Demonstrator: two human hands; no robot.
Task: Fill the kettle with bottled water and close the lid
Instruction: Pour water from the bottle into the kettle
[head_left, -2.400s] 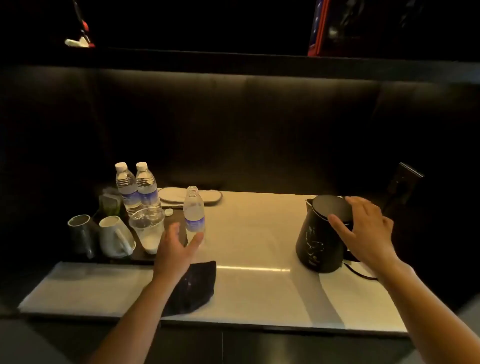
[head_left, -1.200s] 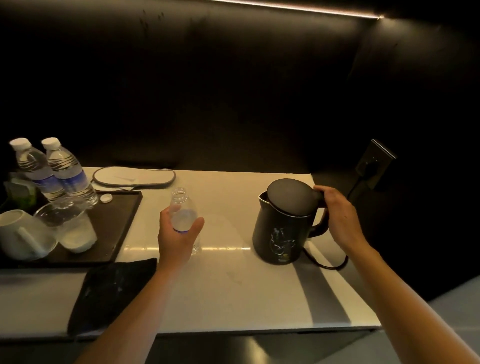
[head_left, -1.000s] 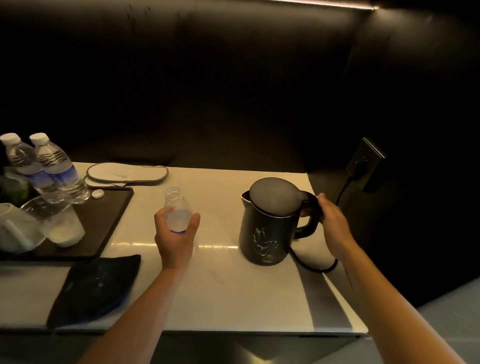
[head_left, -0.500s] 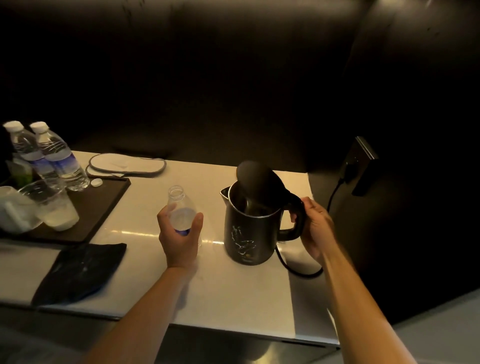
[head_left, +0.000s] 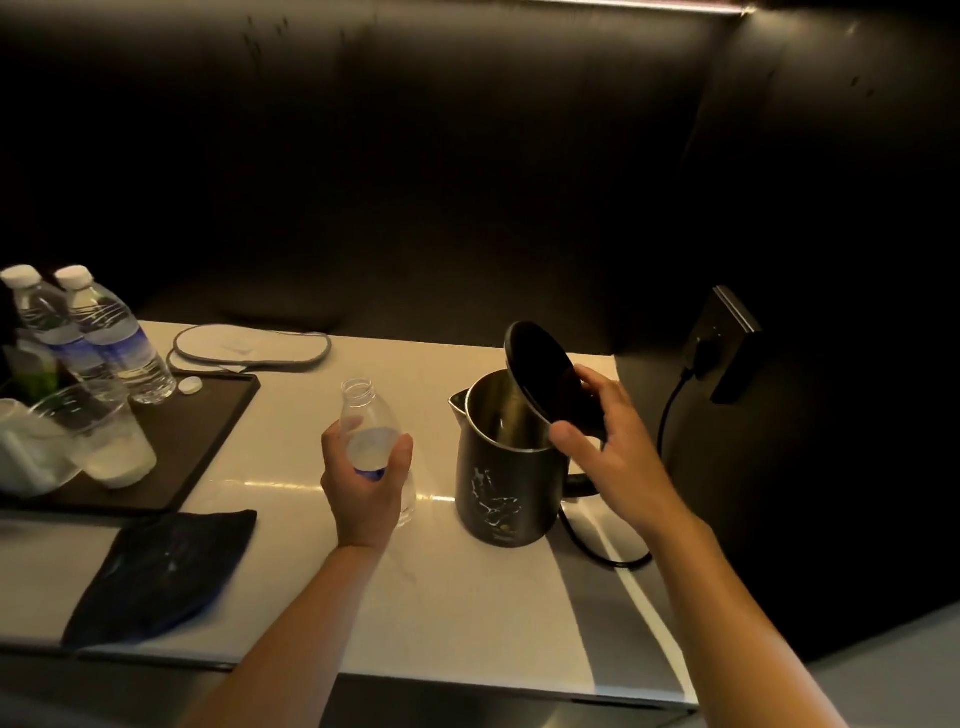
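Note:
A black kettle stands on the pale counter, right of centre. Its round lid is tipped up and back, so the steel inside shows. My right hand is at the lid's right edge, fingers on it, above the handle. My left hand grips an uncapped clear water bottle, upright, just left of the kettle. The bottle's lower half is hidden behind my fingers.
A dark tray at the left carries two capped water bottles, a glass, a white cup and a loose cap. A dark cloth lies near the front edge. The kettle's cord runs to a wall socket.
The kettle's lid has swung open from flat to upright. My right hand went from the handle up to the lid. My left hand took the uncapped bottle and brought it beside the kettle.

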